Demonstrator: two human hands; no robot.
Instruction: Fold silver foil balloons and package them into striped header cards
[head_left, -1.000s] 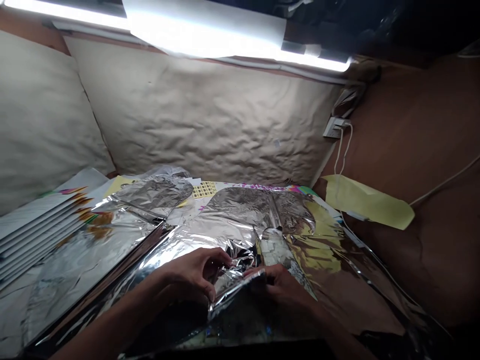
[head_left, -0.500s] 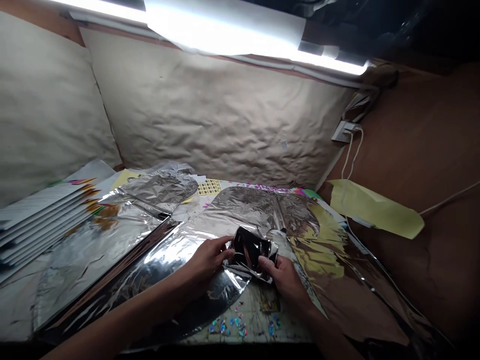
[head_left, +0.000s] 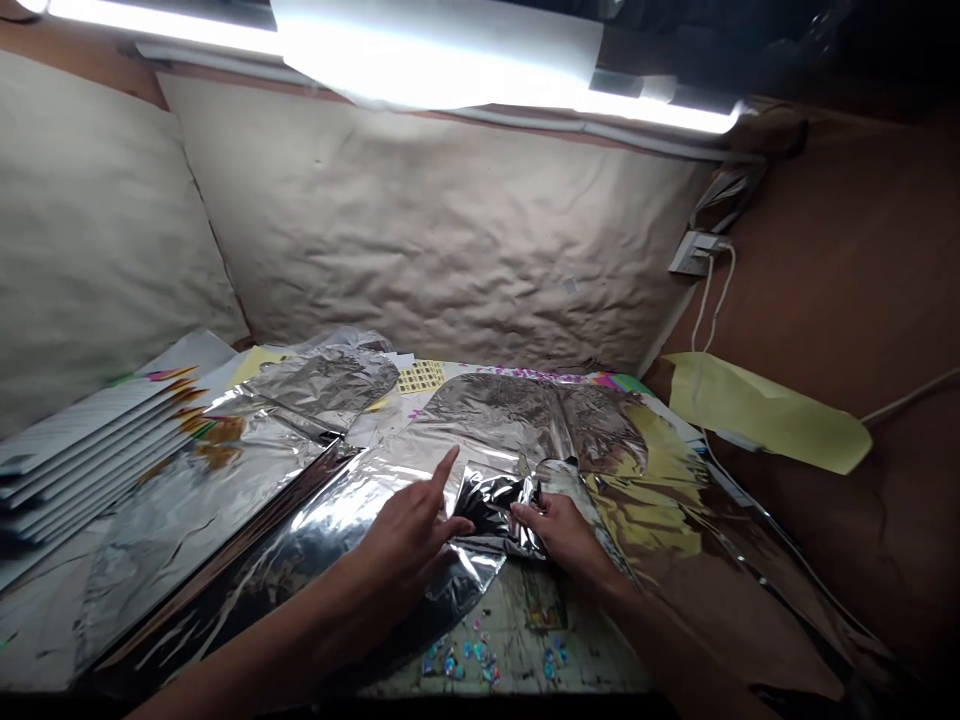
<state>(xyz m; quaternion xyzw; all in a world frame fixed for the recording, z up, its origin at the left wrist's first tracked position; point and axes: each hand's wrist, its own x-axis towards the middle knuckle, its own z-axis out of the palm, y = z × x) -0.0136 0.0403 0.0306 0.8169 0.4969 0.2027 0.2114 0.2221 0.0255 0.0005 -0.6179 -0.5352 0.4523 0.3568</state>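
Observation:
A small piece of shiny silver foil [head_left: 491,500], crumpled and folded, lies between my two hands above the worktop. My right hand [head_left: 562,535] pinches its right edge between thumb and fingers. At its left side, my left hand [head_left: 409,525] has the index finger stretched up and the thumb spread, the thumb tip at the foil's edge. The remaining left fingers are partly hidden. Beneath both hands and to the left spreads a large mirror-like foil sheet [head_left: 330,530] with a rounded edge.
Stacked printed sheets [head_left: 97,440] lie at the left. More crinkled foil [head_left: 495,405] covers the back, beside a yellow sticker sheet [head_left: 421,376]. Small iridescent bits [head_left: 480,660] dot the front of the worktop [head_left: 525,650]. A wall socket [head_left: 697,252] with white cords is at the right.
The left index finger has lifted off the foil and now points upward, the thumb apart from it. The foil piece has tipped flatter and lower. My right hand keeps its pinch.

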